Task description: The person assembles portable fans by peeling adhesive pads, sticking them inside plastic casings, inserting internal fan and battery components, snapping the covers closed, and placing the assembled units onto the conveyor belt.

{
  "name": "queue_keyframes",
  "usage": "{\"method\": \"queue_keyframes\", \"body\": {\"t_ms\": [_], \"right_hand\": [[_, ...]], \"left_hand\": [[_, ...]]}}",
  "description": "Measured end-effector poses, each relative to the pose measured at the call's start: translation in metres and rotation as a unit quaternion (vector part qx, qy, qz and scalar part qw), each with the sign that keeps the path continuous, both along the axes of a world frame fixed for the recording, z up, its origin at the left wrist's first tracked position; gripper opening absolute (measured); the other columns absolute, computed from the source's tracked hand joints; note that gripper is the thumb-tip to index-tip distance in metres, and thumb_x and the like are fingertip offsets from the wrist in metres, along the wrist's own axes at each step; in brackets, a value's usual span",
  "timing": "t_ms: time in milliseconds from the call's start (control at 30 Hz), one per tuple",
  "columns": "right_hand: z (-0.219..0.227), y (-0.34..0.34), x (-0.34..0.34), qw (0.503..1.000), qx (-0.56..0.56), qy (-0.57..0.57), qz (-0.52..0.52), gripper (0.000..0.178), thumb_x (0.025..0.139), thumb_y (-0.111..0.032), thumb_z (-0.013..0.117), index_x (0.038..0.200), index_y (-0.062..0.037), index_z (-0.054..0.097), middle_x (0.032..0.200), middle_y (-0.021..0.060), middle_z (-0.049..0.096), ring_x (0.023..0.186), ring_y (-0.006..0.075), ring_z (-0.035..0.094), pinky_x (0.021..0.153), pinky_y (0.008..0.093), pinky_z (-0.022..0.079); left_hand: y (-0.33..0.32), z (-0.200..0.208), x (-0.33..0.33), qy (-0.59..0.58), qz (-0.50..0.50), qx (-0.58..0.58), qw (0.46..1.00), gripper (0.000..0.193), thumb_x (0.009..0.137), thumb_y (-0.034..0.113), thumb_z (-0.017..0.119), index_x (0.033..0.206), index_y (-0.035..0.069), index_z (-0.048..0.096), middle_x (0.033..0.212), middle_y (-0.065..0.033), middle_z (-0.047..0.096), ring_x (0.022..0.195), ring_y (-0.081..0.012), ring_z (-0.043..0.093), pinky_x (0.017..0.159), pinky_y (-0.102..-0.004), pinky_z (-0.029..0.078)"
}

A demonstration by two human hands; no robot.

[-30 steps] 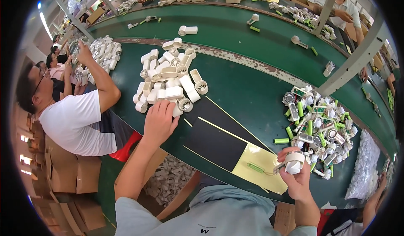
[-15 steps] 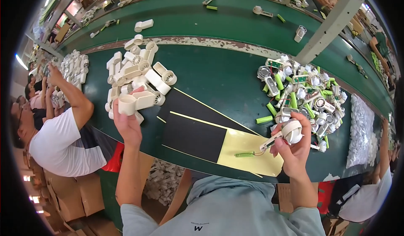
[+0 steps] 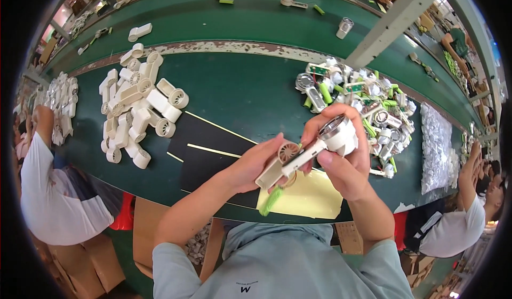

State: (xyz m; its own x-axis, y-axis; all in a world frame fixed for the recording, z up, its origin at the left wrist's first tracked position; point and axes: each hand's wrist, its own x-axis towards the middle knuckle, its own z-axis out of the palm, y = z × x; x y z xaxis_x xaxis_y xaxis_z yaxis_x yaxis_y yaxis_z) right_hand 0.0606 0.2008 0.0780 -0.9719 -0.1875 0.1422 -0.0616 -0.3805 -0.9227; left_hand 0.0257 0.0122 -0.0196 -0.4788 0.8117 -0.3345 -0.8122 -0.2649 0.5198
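Observation:
My left hand [image 3: 253, 163] is closed on a cream plastic fan housing [image 3: 271, 173], whose round slotted grille faces up. Closed around the head of a white fan assembly [image 3: 341, 139] is my right hand [image 3: 352, 173]. A metallic ring rims that round head, and its slim handle lies against the housing. Below the two parts a green battery [image 3: 272, 201] dangles on thin wires, slightly blurred. Under my hands are a yellow sheet [image 3: 306, 197] and black boards [image 3: 213, 165] with pale edges.
Cream housings [image 3: 141, 99] are heaped at the left; fan assemblies with green batteries [image 3: 368, 107] are piled at the right beside a clear bag of white parts [image 3: 434, 149]. A metal post [image 3: 394, 24] rises by the green conveyor [image 3: 234, 24]. People sit on both sides.
My left hand has left the housing heap with one housing and come to the middle. My right hand has brought the fan assembly leftward against it, lifting the battery off the yellow sheet.

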Motion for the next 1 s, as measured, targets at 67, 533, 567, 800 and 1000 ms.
{"method": "queue_keyframes", "body": {"t_ms": [67, 533, 567, 800, 1000], "right_hand": [[-0.021, -0.002, -0.004, 0.997, 0.044, 0.049, -0.048, 0.056, 0.094, -0.007, 0.065, 0.143, -0.0054, 0.039, 0.114, 0.0199, 0.061, 0.085, 0.0224, 0.068, 0.072, 0.0344, 0.059], [-0.06, 0.033, 0.003, 0.935, 0.247, 0.203, -0.152, 0.052, 0.082, 0.014, 0.067, 0.129, -0.002, 0.049, 0.123, 0.018, 0.059, 0.108, 0.0217, 0.061, 0.095, 0.0347, 0.05], [-0.06, 0.034, 0.005, 0.935, 0.249, 0.202, -0.154, 0.051, 0.082, 0.014, 0.067, 0.126, -0.0026, 0.049, 0.122, 0.018, 0.059, 0.108, 0.0215, 0.06, 0.094, 0.0345, 0.05], [-0.06, 0.041, 0.017, 0.928, 0.251, 0.243, -0.131, 0.045, 0.08, 0.011, 0.071, 0.115, -0.0041, 0.046, 0.119, 0.0227, 0.061, 0.103, 0.0221, 0.062, 0.089, 0.0327, 0.05], [-0.052, 0.035, 0.016, 0.867, 0.335, 0.304, -0.209, 0.044, 0.079, 0.011, 0.072, 0.113, -0.0042, 0.051, 0.117, 0.0217, 0.064, 0.098, 0.0235, 0.063, 0.084, 0.0318, 0.051]], "left_hand": [[-0.005, 0.002, 0.0, -0.064, -0.025, 0.057, 0.996, 0.057, 0.113, 0.058, 0.032, 0.119, 0.007, 0.059, 0.092, -0.0073, 0.067, 0.065, -0.0145, 0.066, 0.042, -0.0251, 0.051], [-0.036, 0.017, -0.005, 0.246, -0.104, -0.036, 0.963, 0.07, 0.11, 0.025, 0.055, 0.159, -0.001, 0.013, 0.133, -0.018, 0.058, 0.08, -0.017, 0.07, 0.045, -0.0259, 0.054], [-0.036, 0.018, -0.007, 0.266, -0.105, -0.072, 0.956, 0.066, 0.111, 0.023, 0.053, 0.161, 0.001, 0.017, 0.135, -0.018, 0.059, 0.081, -0.0155, 0.07, 0.045, -0.0233, 0.052], [-0.03, 0.015, -0.011, 0.284, -0.054, -0.131, 0.948, 0.07, 0.11, 0.021, 0.057, 0.168, 0.008, 0.022, 0.125, -0.0066, 0.065, 0.069, -0.0024, 0.042, 0.052, -0.0178, 0.034], [-0.025, 0.02, -0.004, 0.28, 0.026, -0.097, 0.955, 0.064, 0.11, 0.019, 0.056, 0.167, 0.009, 0.027, 0.126, -0.0073, 0.066, 0.073, -0.004, 0.047, 0.058, -0.0183, 0.038]]}}
